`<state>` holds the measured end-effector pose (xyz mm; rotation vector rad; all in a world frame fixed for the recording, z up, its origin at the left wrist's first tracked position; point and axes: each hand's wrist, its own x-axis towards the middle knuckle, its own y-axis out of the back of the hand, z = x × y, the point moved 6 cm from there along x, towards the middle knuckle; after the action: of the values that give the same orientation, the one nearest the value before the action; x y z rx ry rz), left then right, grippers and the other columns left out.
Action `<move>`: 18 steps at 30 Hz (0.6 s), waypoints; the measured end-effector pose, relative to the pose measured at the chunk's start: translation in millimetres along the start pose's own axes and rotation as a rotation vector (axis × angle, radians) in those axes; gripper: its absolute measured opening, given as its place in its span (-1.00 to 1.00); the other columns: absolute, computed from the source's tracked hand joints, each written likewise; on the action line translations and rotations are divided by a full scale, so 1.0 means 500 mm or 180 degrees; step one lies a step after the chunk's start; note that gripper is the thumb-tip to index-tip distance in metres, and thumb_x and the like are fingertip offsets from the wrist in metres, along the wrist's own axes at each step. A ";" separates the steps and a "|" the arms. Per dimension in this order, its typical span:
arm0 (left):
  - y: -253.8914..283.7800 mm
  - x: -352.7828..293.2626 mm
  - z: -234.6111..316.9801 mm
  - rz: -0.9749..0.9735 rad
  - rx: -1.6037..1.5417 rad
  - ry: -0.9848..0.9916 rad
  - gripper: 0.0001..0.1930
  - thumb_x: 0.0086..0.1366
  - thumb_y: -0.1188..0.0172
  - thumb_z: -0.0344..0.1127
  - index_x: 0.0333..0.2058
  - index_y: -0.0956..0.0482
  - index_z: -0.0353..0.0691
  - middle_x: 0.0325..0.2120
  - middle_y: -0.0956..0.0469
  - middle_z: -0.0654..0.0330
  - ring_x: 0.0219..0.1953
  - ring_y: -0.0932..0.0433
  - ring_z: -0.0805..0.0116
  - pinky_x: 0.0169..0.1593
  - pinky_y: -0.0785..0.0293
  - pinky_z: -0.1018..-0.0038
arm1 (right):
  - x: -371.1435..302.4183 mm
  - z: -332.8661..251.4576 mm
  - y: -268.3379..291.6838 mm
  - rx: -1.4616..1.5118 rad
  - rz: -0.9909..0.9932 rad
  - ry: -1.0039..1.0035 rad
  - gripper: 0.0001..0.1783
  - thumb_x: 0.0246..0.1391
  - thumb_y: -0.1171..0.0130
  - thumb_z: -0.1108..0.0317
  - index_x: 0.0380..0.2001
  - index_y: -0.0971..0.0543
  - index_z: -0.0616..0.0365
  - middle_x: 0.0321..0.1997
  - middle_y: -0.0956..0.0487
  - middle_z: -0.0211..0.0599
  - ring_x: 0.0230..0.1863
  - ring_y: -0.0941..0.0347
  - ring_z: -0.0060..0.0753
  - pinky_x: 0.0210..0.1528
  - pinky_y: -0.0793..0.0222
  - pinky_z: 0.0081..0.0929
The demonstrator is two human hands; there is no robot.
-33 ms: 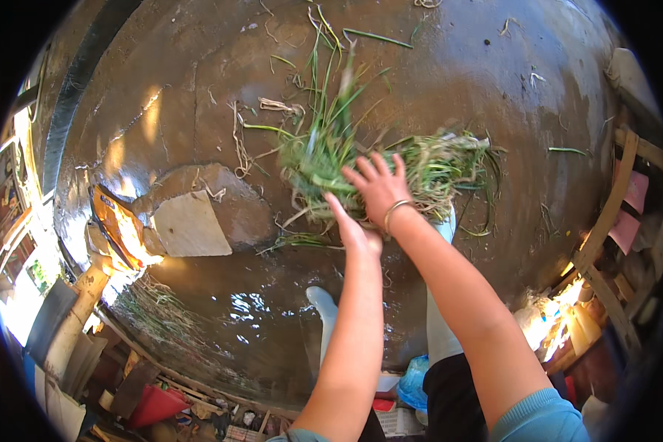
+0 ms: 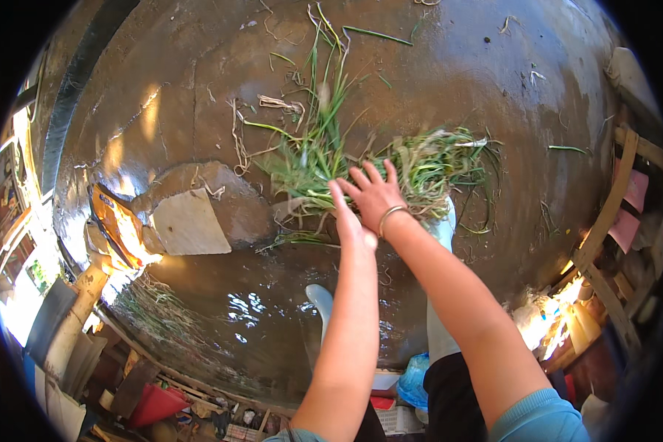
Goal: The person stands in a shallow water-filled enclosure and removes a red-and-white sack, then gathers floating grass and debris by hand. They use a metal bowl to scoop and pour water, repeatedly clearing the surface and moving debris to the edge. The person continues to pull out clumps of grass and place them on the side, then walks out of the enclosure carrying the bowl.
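On wet floor (image 2: pixel 523 96), green stalks (image 2: pixel 438 166), boots (image 2: pixel 440 324), slab (image 2: pixel 191 223)

Wears short blue sleeves (image 2: pixel 535 420) with ribbed hems, a metallic bangle (image 2: pixel 385 216) on the right wrist (image 2: pixel 401 223), black legwear (image 2: pixel 449 398), tall pale boots (image 2: pixel 438 324).

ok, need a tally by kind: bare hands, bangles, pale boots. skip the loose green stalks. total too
Bare hands: 2 (left hand, right hand)
Bangles: 1 (bangle on the right wrist)
Pale boots: 2 (left boot, right boot)
Total: 5
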<state>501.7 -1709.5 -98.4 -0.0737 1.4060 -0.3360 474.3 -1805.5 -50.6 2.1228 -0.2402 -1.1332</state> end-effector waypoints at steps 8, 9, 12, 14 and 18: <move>0.012 0.083 0.027 0.1349 0.0862 0.0239 -0.03 0.25 -0.18 -0.06 0.29 0.44 -0.13 0.24 -0.10 -0.14 0.12 -0.34 0.01 0.08 -0.38 0.01 | -0.055 0.007 0.037 0.0045 -0.0056 0.0707 -0.30 -0.20 -0.31 0.40 0.13 -0.41 -0.07 0.36 -0.18 -0.30 0.41 0.02 -0.18 0.41 0.22 -0.05; 0.015 0.080 0.027 0.1716 0.0992 0.0239 -0.04 0.26 -0.18 -0.09 0.30 0.43 -0.13 0.25 -0.09 -0.12 0.13 -0.33 0.01 0.11 -0.34 0.00 | -0.085 0.013 0.057 0.0211 0.0366 0.0961 -0.33 -0.23 -0.33 0.43 0.08 -0.47 -0.06 0.32 -0.25 -0.29 0.38 -0.05 -0.19 0.40 0.16 -0.05; 0.009 0.070 0.028 0.2206 0.1081 0.0110 -0.06 0.26 -0.19 -0.18 0.30 0.42 -0.15 0.27 -0.06 -0.01 0.17 -0.27 0.05 0.20 -0.20 0.00 | -0.205 0.191 0.118 0.0556 0.2281 -0.0153 -0.71 -0.22 -0.25 0.44 -0.30 -0.60 0.01 -0.08 -0.56 -0.34 0.09 -0.39 -0.23 0.22 -0.18 -0.08; 0.003 0.070 0.031 0.2239 0.1109 -0.0030 -0.06 0.25 -0.21 -0.21 0.29 0.39 -0.16 0.27 -0.06 -0.02 0.16 -0.29 0.08 0.22 -0.20 0.09 | -0.263 0.367 0.110 0.0898 0.2936 -0.1316 -0.49 -0.13 -0.32 0.20 -0.06 -0.52 0.09 0.11 -0.42 -0.07 0.19 -0.27 -0.05 0.23 -0.17 -0.18; 0.003 0.073 0.038 0.2198 0.1383 -0.0219 -0.08 0.22 -0.24 -0.25 0.29 0.32 -0.17 0.24 -0.10 -0.02 0.12 -0.34 0.07 0.17 -0.28 0.09 | -0.231 0.481 -0.053 0.2410 0.1917 -0.4022 -0.10 0.03 0.08 -0.41 0.27 -0.22 -0.01 0.32 -0.08 0.26 0.32 -0.04 0.22 0.30 -0.02 -0.04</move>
<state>525.0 -1720.5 -130.2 0.7342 1.1808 -0.0525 212.1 -1852.6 -80.3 1.2946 -1.9574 -1.9837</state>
